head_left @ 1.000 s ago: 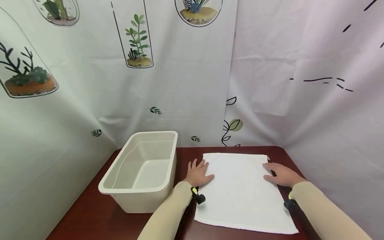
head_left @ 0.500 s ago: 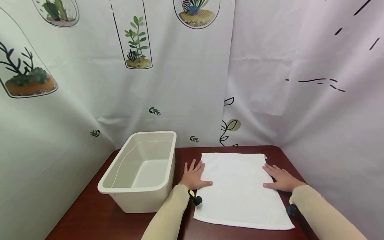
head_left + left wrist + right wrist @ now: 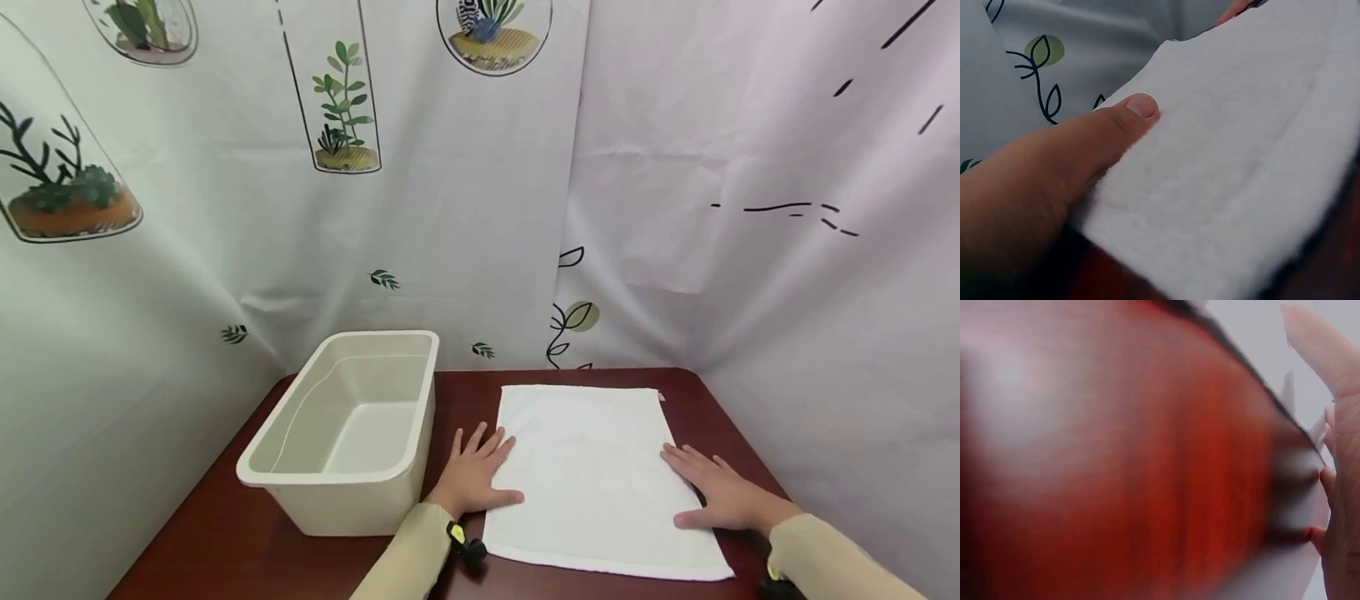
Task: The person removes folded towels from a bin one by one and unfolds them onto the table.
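A white towel (image 3: 585,475) lies spread flat on the table, with a small tag at its far right corner. My left hand (image 3: 474,477) is at the towel's left edge, fingers spread and thumb on the cloth. In the left wrist view the thumb of the left hand (image 3: 1079,147) reaches over the towel's fluffy surface (image 3: 1222,150). At the right edge my right hand (image 3: 723,490) has its fingers extended, fingertips and thumb at the cloth's border. The right wrist view shows the right hand (image 3: 1341,506) at the frame's right side, with the table blurred.
A cream plastic tub (image 3: 337,478) stands left of the towel, close by the left forearm. Its inside shows nothing in it. The dark red table (image 3: 225,542) meets hanging white cloth (image 3: 450,217) printed with plants at the back and sides.
Both hands have slid nearer to me along the towel's side edges, the left slightly leftward and the right slightly rightward. The fingers stay extended. Towel and tub hold nearly the same place.
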### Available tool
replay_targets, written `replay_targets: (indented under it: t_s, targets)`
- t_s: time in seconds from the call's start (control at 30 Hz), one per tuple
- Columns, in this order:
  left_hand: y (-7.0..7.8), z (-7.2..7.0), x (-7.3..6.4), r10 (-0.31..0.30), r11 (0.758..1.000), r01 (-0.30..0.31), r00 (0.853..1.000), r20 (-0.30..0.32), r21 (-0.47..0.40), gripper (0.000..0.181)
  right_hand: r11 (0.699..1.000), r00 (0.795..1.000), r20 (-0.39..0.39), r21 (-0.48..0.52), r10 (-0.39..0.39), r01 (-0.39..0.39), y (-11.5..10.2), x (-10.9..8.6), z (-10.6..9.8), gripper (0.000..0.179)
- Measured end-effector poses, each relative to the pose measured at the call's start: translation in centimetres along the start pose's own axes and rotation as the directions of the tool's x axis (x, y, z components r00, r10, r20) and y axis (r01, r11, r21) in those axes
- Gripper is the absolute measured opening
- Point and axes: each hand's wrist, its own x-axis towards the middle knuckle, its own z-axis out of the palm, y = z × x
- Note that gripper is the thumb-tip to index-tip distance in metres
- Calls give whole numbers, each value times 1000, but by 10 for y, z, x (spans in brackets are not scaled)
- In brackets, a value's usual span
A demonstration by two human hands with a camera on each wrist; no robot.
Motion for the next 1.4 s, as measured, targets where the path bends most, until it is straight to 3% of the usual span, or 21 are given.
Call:
replay_targets:
  t_s: [0.33,0.6,0.87,1.1,1.4]
  targets:
    - [1,-9,-15,-8,1000,7,999,44,20,113,999,999,11,14,-40,40,-5,-3,0,108]
    - [-1,-10,-34,63,996,-61,998,-20,68,117,993,993,-60,50,-103,106,-10,-15,1,110]
    - [3,-13,-55,98,990,-97,995,1,107,115,991,992,23,40,-126,125,-24,-36,-3,107]
    - [9,-14,-66,99,992,-100,995,15,77,120,988,987,28,6,-156,156,-25,-43,-1,111]
    - [12,-13,-78,96,988,-94,995,-13,124,123,977,977,25,-42,-210,211,-26,-45,5,112]
